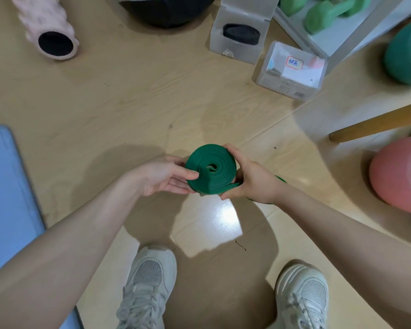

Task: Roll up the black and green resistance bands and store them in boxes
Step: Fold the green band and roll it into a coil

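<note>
Both hands (166, 176) (252, 179) — coiled green band (211, 169) between

Green band (210, 170): wound into a flat spiral coil, held above the floor — loose tail trailing right
Black band (241, 34): rolled, inside open clear box (235, 47)
Labelled box (291, 71): closed — beside it

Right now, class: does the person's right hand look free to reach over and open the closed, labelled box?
Probably not yet. The right hand grips the green resistance band roll, as does the left hand, with a tail not yet wound. The floor toward the labelled box looks bare, so only the grip hinders it.
</note>
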A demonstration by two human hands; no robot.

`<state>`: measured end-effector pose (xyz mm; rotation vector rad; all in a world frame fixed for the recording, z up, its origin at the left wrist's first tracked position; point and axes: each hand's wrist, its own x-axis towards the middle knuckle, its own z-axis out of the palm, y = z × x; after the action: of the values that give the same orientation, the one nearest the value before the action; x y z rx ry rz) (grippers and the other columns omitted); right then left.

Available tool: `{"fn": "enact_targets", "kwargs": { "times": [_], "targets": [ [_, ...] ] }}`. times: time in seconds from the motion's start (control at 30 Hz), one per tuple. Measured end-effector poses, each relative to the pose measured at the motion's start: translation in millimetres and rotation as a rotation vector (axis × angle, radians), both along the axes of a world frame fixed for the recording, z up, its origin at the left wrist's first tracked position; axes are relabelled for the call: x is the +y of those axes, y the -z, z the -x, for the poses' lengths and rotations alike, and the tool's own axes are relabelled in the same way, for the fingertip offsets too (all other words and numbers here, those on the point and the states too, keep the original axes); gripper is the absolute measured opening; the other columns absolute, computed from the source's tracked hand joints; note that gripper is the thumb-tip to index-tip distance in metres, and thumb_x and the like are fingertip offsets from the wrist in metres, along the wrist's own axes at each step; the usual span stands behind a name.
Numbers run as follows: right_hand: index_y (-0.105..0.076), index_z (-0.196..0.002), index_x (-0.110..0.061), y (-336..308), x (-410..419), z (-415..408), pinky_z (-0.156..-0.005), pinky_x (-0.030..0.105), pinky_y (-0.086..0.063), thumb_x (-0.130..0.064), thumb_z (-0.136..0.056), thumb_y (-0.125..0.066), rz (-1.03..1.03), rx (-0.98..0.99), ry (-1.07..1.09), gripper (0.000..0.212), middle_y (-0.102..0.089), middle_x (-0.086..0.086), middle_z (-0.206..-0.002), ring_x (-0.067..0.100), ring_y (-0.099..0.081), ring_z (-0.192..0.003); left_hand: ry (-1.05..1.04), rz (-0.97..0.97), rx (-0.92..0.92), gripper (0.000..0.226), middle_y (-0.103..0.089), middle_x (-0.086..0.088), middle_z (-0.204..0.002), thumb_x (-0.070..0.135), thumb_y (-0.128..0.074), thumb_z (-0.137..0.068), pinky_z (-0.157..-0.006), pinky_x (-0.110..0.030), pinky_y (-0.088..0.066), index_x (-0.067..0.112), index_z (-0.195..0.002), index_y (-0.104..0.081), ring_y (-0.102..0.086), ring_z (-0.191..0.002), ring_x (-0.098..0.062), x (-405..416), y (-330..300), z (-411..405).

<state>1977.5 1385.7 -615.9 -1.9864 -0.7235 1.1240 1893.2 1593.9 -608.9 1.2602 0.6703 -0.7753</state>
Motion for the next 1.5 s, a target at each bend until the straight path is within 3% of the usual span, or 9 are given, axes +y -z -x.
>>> {"fn": "enact_targets", "kwargs": {
  "times": [0.13,0.23,0.43,0.67,0.8,1.0,1.23,1.37,1.5],
  "targets": [
    [-0.02,-0.143,-0.019,-3,2,4,-0.057,0.005,-0.04,-0.014,-0.068,-0.082,-0.025,-0.102,0.093,0.098,-0.058,-0.019,-0.072,-0.009,-0.058,-0.057,-0.202,-0.077,-0.074,0.025,-0.071,-0.008,-0.097,0.019,-0.064,-0.081,-0.08,-0.028,-0.057,0.015,-0.105,-0.058,-0.07,-0.081,-0.017,-11,1,2],
    [-0.021,-0.143,-0.019,-4,11,7,-0.068,0.018,-0.05,-0.023,-0.066,-0.083,-0.09,-0.141,0.281,0.099,-0.067,-0.007,-0.1,0.002,-0.066,-0.077,-0.568,0.163,-0.045,0.045,-0.068,-0.006,-0.103,0.037,-0.063,-0.075,-0.091,-0.032,-0.05,0.016,-0.114,-0.054,-0.066,-0.093,-0.017,-36,2,4],
    [-0.02,-0.142,-0.019,9,37,36,-0.08,0.042,-0.055,-0.03,-0.066,-0.08,-0.103,-0.136,0.593,0.097,-0.066,0.001,-0.11,0.021,-0.067,-0.095,-0.891,0.166,-0.056,0.005,-0.073,-0.001,-0.08,0.016,-0.058,-0.09,-0.076,-0.022,-0.05,0.013,-0.089,-0.062,-0.07,-0.07,-0.008,-80,0,1],
    [0.013,-0.146,-0.011,5,30,26,-0.078,0.046,-0.052,-0.035,-0.075,-0.073,0.126,-0.27,0.301,0.114,-0.065,0.014,-0.106,0.03,-0.064,-0.093,-0.873,0.074,-0.058,0.002,-0.073,0.0,-0.079,0.012,-0.063,-0.086,-0.057,-0.017,-0.054,0.012,-0.088,-0.063,-0.069,-0.066,-0.008,-69,-1,3],
    [0.022,-0.144,-0.01,14,15,20,-0.07,0.046,-0.052,-0.03,-0.08,-0.067,0.277,-0.4,0.09,0.111,-0.067,0.013,-0.085,0.031,-0.063,-0.075,-0.829,-0.049,-0.08,0.005,-0.07,-0.004,-0.089,0.012,-0.066,-0.084,-0.072,-0.018,-0.055,0.013,-0.088,-0.062,-0.068,-0.075,-0.011,-58,1,3],
    [0.031,-0.139,-0.026,0,3,-15,-0.075,0.047,-0.053,-0.025,-0.075,-0.076,0.214,-0.345,0.02,0.125,-0.069,0.017,-0.089,0.03,-0.065,-0.077,-0.501,-0.078,-0.148,0.012,-0.073,-0.008,-0.088,0.011,-0.064,-0.083,-0.08,-0.029,-0.057,0.007,-0.095,-0.065,-0.072,-0.078,-0.019,-39,5,5],
    [-0.015,-0.146,-0.023,-10,2,-13,-0.088,0.042,-0.051,-0.016,-0.061,-0.085,0.032,-0.177,0.101,0.11,-0.063,0.003,-0.117,0.02,-0.066,-0.094,-0.217,-0.138,-0.229,0.012,-0.074,0.001,-0.073,0.009,-0.064,-0.081,-0.065,-0.016,-0.054,0.009,-0.092,-0.067,-0.071,-0.069,-0.012,-19,-13,-9],
    [-0.022,-0.143,-0.018,-4,18,5,-0.085,0.039,-0.054,-0.018,-0.061,-0.085,-0.105,-0.181,0.324,0.103,-0.064,-0.002,-0.114,0.016,-0.068,-0.092,-0.48,-0.103,-0.245,0.022,-0.07,-0.003,-0.102,0.022,-0.063,-0.082,-0.082,-0.031,-0.053,0.016,-0.103,-0.06,-0.067,-0.095,-0.019,-24,-4,-6],
    [-0.025,-0.14,-0.017,-3,40,25,-0.076,0.032,-0.055,-0.023,-0.063,-0.084,-0.145,-0.143,0.591,0.097,-0.067,-0.01,-0.097,0.009,-0.068,-0.083,-0.85,0.09,-0.216,0.048,-0.067,-0.007,-0.105,0.02,-0.062,-0.084,-0.084,-0.03,-0.052,0.006,-0.127,-0.042,-0.068,-0.089,-0.014,-62,4,1]
  ]
}}
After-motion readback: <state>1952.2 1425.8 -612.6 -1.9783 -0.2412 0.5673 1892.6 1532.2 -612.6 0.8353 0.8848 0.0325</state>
